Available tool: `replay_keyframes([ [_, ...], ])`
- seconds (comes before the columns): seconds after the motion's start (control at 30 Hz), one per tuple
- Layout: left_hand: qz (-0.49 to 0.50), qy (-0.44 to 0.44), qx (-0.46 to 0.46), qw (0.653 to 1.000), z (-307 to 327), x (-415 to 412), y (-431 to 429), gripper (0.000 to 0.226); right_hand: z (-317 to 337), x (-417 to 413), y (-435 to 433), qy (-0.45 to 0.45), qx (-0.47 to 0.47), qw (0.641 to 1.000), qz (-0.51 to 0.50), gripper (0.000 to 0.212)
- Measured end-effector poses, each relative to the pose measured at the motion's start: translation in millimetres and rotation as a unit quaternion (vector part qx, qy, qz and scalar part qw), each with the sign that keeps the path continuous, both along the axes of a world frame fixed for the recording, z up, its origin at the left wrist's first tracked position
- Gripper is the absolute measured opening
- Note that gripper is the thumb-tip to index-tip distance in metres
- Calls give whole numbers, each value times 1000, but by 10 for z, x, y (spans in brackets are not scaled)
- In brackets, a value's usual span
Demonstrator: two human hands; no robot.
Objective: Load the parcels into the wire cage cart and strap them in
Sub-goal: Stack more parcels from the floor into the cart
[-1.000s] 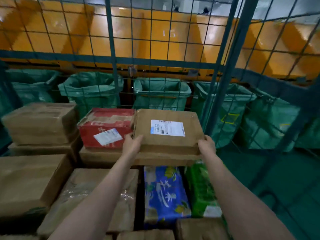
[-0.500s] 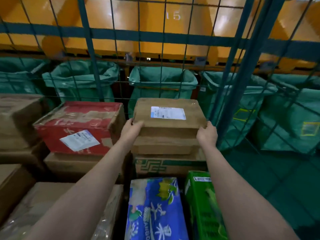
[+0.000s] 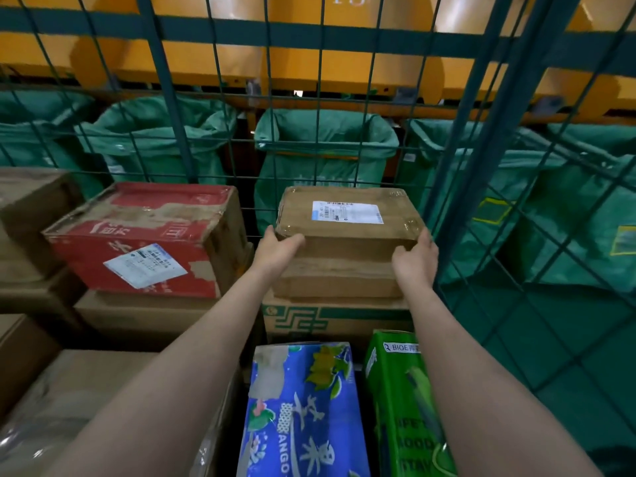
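Yellow chutes (image 3: pixel 344 74) and green sacks (image 3: pixel 323 146) fill the background behind the mesh of the wire cage cart (image 3: pixel 161 98). Inside the cart, the labelled parcel (image 3: pixel 347 222) lies flat on another brown box, at the spot where I saw it half a second ago. It sits near the cart's right corner post. My left hand (image 3: pixel 278 251) still has its grip on the parcel's near left corner and my right hand (image 3: pixel 414 259) on its near right corner, thumbs on the front face. A second ago the parcel sat against the red box (image 3: pixel 144 242); now that box stands left of the parcel with a gap between them. Below the parcel in view stand the blue carton (image 3: pixel 303 407) and green carton (image 3: pixel 402 401).
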State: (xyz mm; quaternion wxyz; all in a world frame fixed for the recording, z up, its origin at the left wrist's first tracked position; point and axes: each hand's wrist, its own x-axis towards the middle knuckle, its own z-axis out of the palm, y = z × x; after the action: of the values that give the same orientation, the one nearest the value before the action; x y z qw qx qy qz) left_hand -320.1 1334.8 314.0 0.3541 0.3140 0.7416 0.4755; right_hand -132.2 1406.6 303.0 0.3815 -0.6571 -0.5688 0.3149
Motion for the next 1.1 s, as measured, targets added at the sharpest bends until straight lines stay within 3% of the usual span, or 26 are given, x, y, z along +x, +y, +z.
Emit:
replay_keyframes([
  [0.13,17,16,-21,1000,56,-25,-58,84,51,-16,-73,-18,-44,999,0,66],
  [0.27,46,-12,-38,998,250,-25,-196,74,92,7,-299,-25,-59,998,-5,71],
  [0.43,48,-85,-79,992,523,-186,-663,47,276,19,-572,3,-80,997,-14,64],
  [0.53,61,-143,-30,987,615,-236,-1107,11,443,-100,-877,-19,-86,995,36,47],
  [0.73,120,-238,23,964,721,-249,-1989,17,634,-578,-1799,30,-126,981,142,31],
  [0.9,149,-248,31,957,748,-256,-3029,10,571,-853,-2630,104,-160,963,190,18],
  [1.1,212,-231,37,949,731,-347,-4276,16,739,-1051,-3638,103,-174,944,260,17],
])
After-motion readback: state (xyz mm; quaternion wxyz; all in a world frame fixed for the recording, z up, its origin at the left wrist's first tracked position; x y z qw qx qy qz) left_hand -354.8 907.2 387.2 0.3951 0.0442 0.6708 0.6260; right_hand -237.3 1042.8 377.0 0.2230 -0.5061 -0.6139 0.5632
